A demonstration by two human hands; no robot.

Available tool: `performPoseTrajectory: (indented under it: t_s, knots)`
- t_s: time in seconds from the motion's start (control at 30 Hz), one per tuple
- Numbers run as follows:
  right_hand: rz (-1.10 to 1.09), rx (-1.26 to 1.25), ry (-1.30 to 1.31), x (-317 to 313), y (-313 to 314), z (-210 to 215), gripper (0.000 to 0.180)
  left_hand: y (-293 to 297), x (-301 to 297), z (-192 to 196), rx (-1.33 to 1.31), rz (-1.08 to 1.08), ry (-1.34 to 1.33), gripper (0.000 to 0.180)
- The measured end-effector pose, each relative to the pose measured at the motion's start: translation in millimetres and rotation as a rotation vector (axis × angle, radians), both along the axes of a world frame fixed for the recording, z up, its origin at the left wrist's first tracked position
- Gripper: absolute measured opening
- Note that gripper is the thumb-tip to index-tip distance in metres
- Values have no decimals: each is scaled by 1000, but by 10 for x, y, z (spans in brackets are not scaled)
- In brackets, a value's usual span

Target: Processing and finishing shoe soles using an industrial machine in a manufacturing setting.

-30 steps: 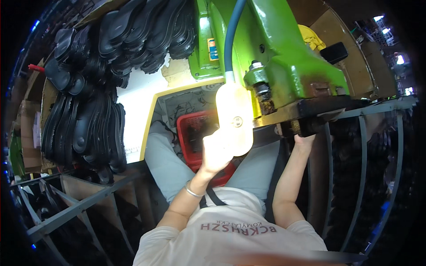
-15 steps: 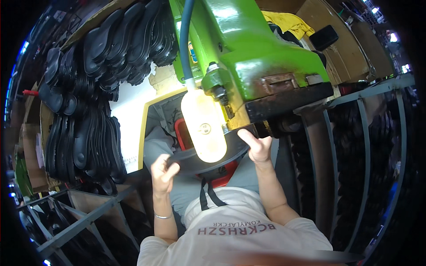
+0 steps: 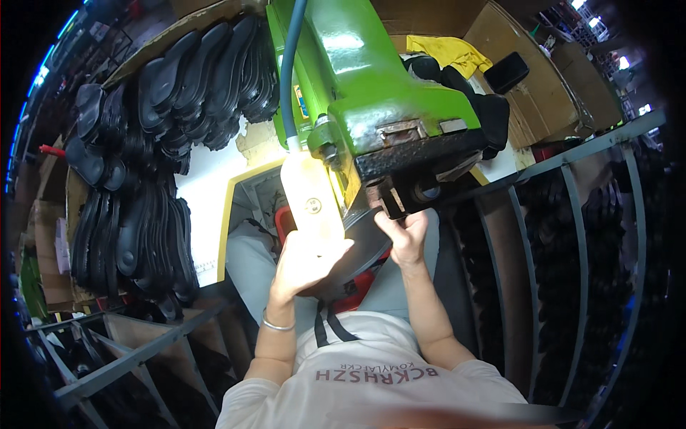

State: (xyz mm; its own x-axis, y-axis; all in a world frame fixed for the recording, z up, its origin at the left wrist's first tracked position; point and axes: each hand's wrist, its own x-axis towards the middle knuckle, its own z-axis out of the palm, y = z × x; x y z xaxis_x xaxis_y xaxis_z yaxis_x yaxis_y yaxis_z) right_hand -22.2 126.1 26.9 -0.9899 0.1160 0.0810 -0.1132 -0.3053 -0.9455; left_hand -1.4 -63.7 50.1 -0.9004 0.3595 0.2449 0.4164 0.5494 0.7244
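Note:
A dark shoe sole (image 3: 367, 243) is held between my two hands, just under the head of a green machine (image 3: 400, 79). My right hand (image 3: 406, 242) grips its far right end, thumb laid over the top, right below the black, worn lower edge of the machine head. Beside the bright lamp (image 3: 313, 200), my left hand (image 3: 307, 263) is closed on the sole's near left part, its thumb pointing right. Glare washes out this hand, and its fingers beneath the sole are hidden. The sole slants from near left up to far right.
Stacks of black soles (image 3: 161, 239) fill the left of the white, yellow-edged table (image 3: 204, 179). At the far right stands a cardboard box (image 3: 529, 100) with a yellow cloth (image 3: 450, 53). Metal racks (image 3: 529, 279) flank me on both sides. Something red (image 3: 357, 292) lies below the sole.
My left hand has moved right and inward, up against the lamp. The sole has turned from nearly level to a steeper slant. My right hand has shifted slightly left; the whole view has shifted a little.

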Motion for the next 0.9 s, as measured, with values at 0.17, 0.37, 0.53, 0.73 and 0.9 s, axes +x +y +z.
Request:
performPoseTrajectory:
  t_s: [0.17,0.37,0.53,0.73,0.9]
  knots:
    - [94,-69,-53,43,-14,-90,32,151,327,-100,329,195,-261,20]
    - [288,-115,-40,-66,348,27,22,160,112,-24,152,121,-97,17]
    - [259,-227,12,-45,243,36,30,128,-3,123,114,119,-75,16]
    - [127,-24,99,-6,-41,-29,52,-15,224,-43,163,188,-135,14]
    - [174,57,111,9,11,-58,65,83,322,-158,179,290,-142,11]
